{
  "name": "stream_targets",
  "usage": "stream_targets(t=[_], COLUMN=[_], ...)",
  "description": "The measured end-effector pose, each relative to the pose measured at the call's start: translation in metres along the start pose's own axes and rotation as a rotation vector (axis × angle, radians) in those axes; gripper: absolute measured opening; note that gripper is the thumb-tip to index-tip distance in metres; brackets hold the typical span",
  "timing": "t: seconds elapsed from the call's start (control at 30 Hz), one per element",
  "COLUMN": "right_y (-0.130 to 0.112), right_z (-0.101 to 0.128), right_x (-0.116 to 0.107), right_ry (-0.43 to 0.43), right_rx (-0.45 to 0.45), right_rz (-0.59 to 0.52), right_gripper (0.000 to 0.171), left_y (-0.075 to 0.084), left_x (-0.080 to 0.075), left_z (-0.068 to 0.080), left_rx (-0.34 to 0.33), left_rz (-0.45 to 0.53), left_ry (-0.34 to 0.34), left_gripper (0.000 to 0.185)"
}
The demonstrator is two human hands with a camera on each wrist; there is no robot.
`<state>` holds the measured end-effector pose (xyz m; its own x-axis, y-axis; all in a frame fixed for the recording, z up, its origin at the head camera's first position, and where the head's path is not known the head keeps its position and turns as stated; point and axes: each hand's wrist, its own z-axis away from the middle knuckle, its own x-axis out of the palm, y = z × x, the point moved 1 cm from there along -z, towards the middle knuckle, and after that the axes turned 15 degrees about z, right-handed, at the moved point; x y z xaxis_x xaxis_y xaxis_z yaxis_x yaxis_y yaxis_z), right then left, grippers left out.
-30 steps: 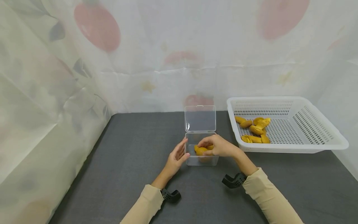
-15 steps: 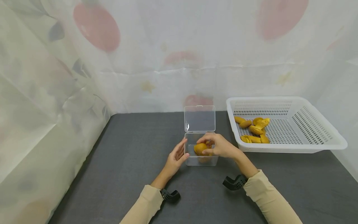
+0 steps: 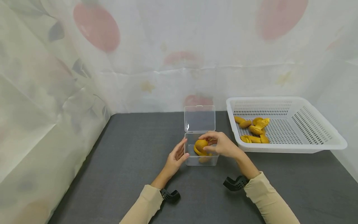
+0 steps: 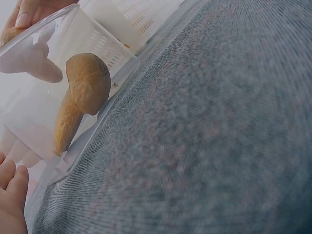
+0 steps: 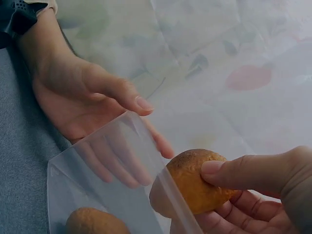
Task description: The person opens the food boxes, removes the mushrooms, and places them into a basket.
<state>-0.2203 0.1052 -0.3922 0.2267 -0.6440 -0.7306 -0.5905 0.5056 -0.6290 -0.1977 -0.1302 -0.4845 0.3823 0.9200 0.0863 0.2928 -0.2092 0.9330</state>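
1. On the far left hangs a thin curtain (image 3: 56,77) with big red spots. It runs along the back too.
2. A dark grey table (image 3: 134,174) lies under everything.
3. The left hand (image 3: 176,155) sits on the table, flat against the left side of a clear plastic box (image 3: 201,161). Its fingers are straight and a little spread. They press on the box wall and hold nothing.
4. The right wrist view shows that same left hand (image 5: 83,97) with its fingers behind the clear wall of the box (image 5: 112,195).
5. The clear box stands in the middle of the table. Its lid (image 3: 199,118) is flipped up at the back, so the box is open.
6. One small golden bun (image 3: 203,160) lies on the bottom of the box. The left wrist view shows it (image 4: 80,97) through the clear wall.
7. The right hand (image 3: 221,144) is over the open box. Its thumb and fingers are curled round another golden bun piece (image 3: 200,146) and pinch it just above the box.
8. Up close, the right thumb presses on that bun piece (image 5: 195,180), right at the rim of the box.
9. On the right stands a white basket (image 3: 321,146) with holes in it. It is near the box but not touching it.
10. More golden buns (image 3: 254,129) lie in a small heap in the left part of the basket.
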Motion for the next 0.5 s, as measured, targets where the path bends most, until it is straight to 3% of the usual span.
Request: stream_targets(t=[0.2, 0.5], right_y=[-0.002, -0.006], right_z=[0.002, 0.006], right_x=[-0.004, -0.013], right_ry=[0.01, 0.097], right_rx=[0.005, -0.026], right_rz=[-0.018, -0.03], right_gripper=[0.031, 0.033], left_y=[0.001, 0.001], left_x=[0.0, 0.0], left_z=[0.0, 0.0], left_rx=[-0.005, 0.0], left_rz=[0.015, 0.023], left_ry=[0.0, -0.009], left_gripper=[0.058, 0.059])
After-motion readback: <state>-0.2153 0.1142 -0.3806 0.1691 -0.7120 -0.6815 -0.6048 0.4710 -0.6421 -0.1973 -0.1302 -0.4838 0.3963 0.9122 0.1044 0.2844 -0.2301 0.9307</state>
